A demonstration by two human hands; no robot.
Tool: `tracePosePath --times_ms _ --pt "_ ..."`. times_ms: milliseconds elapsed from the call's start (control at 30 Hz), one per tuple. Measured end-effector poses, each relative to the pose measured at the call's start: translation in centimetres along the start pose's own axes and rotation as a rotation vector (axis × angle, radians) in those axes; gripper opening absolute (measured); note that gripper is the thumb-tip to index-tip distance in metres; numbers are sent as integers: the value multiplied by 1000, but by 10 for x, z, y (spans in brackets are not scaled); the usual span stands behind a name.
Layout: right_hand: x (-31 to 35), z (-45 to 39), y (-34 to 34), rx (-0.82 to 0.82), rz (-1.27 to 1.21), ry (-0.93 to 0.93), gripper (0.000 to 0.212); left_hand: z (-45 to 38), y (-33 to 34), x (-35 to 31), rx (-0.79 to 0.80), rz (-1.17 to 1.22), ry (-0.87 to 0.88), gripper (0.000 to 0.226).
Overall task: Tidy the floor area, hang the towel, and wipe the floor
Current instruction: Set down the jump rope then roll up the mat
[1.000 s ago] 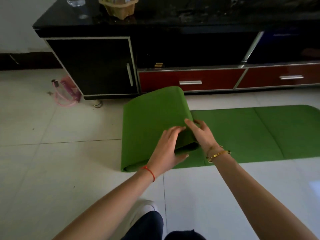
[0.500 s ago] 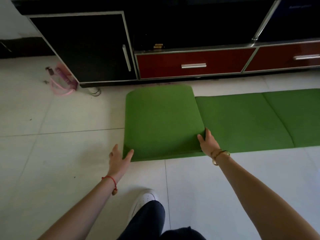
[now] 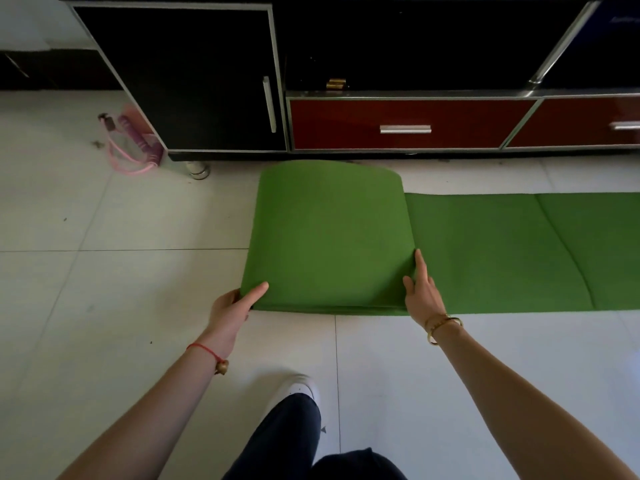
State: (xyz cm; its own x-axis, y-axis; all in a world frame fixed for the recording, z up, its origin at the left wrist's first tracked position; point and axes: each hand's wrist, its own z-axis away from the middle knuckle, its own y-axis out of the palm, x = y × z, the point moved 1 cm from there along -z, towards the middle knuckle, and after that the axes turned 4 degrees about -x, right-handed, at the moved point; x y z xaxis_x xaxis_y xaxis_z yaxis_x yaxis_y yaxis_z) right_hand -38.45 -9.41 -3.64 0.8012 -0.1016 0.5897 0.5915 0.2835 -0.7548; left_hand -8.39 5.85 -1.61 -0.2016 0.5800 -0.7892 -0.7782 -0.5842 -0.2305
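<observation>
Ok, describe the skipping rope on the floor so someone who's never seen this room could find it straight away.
Start at the long black cabinet along the wall and go to its left end, where a round metal foot meets the pale tiled floor. Just left of that foot lies the pink skipping rope, loosely coiled. It is the only pink thing there, with purple handles.

A second ago both hands were together on the near edge of the raised fold of the green mat. Since then that fold has been laid flat. The left hand has moved out to pinch its near-left corner, while the right hand has shifted to its right edge.
</observation>
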Motion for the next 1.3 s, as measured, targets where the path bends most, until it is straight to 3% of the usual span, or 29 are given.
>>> tracePosePath --times_ms 133,333,467,600,667,767,900,1000,1167,1300 --pt "24 14 29 44 -45 -29 61 22 -27 -32 -142 87 149 18" --pt "86 43 97 126 -29 -58 60 52 -81 -76 -375 260 304 37" --pt "126 52 122 271 90 -130 58 82 -86 -109 -424 292 471 37" --pt "157 65 128 442 0 -222 59 107 -76 -131 -478 236 617 38" --pt "163 71 117 440 -38 -235 54 114 -67 -133 -476 175 652 41" --pt "162 68 89 348 -247 -169 40 122 -44 -131 -415 69 735 46" --pt "172 64 28 228 -777 4 21 131 1 -125 -325 -106 935 52" --pt "176 62 -26 151 -955 51 36 137 41 -123 -251 -212 1036 54" --pt "143 49 -84 115 -787 80 72 131 96 -107 -58 -528 1151 63" --pt "88 41 -94 113 -461 94 73 108 108 -76 180 -770 1126 69"
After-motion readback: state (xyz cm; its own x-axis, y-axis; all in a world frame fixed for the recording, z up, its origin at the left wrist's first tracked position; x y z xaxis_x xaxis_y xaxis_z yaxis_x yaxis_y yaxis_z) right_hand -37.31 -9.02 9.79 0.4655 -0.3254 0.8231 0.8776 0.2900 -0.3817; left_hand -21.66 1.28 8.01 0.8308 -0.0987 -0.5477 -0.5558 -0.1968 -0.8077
